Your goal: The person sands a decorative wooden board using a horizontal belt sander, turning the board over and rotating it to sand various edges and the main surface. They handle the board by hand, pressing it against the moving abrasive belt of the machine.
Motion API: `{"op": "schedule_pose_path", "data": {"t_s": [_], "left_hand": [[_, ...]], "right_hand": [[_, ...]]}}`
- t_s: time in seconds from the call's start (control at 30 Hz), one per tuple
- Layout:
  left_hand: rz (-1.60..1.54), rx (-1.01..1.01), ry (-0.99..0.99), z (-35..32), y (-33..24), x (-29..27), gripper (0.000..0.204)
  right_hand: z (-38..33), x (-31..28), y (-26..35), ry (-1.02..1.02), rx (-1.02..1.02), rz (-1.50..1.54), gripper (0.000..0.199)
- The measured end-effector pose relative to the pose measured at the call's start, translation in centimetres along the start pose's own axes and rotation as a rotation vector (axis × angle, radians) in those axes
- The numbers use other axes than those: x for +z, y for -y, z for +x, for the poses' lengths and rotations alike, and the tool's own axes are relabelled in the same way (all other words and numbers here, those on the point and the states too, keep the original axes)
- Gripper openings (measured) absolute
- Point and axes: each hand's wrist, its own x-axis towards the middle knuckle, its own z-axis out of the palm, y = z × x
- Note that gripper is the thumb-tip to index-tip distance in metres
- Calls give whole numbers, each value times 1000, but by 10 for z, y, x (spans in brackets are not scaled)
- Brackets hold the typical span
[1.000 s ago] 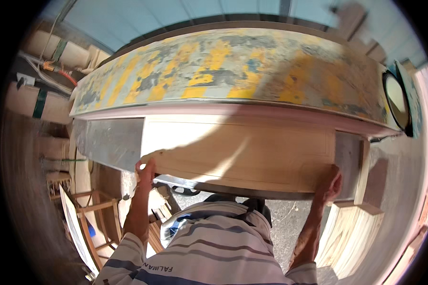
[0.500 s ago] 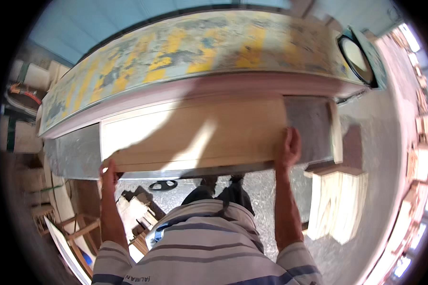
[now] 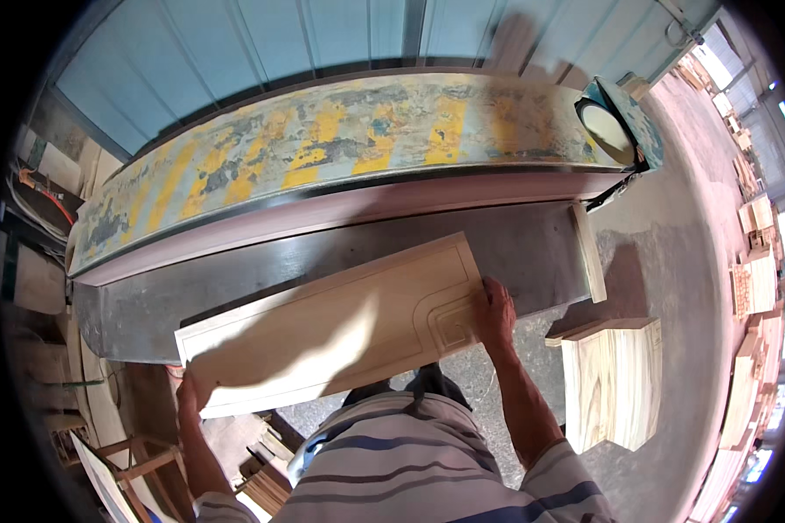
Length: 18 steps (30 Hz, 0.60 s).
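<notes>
The pale rectangular wooden door panel with a routed frame groove (image 3: pixel 331 327) is lying flat and slightly askew on the grey steel machine table (image 3: pixel 532 253), its near long edge overhanging the table toward the person. The right hand (image 3: pixel 494 315) is gripping the panel's right end, fingers spread over the top face beside the curved corner of the groove; the thumb is not distinguishable. The left hand (image 3: pixel 188 394) is clasping the panel's lower left corner, fingers curled at the edge; how much wraps underneath cannot be told.

Beyond both grips, past the panel's far edge, the long worn machine housing with flaking yellow and grey paint (image 3: pixel 340 148) is running the full width of the table, with a pinkish strip beneath it. Off the right hand's outer side, a round pale disc in a teal housing (image 3: pixel 609 131) is sitting at the machine's end, and a narrow pale wooden strip (image 3: pixel 588 253) is lying along the table's right edge.

Below and outward of the right hand, a stack of pale wooden panels (image 3: pixel 615 383) is standing on the grey concrete floor (image 3: pixel 672 244), well apart from the held panel. Under the left hand, wooden frames and offcuts (image 3: pixel 139 462) are lying about. The striped shirt (image 3: pixel 419 471) is filling the lower centre between both forearms.
</notes>
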Motion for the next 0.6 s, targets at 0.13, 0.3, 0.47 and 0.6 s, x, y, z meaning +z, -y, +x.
{"op": "schedule_pose_path", "data": {"t_s": [0.13,0.3,0.47,0.6], "left_hand": [[-511,194,213,-8,0,40,66],[-387,368,-148,-24,4,31,64],[-530,590,-361,-33,-65,60,58],[-839,578,-160,29,-53,60,43]], "right_hand": [[7,-5,-4,-42,-50,-3,35],[35,-68,11,414,258,324,41],[28,-124,17,291,147,733,39],[42,-127,19,212,-19,777,41]]}}
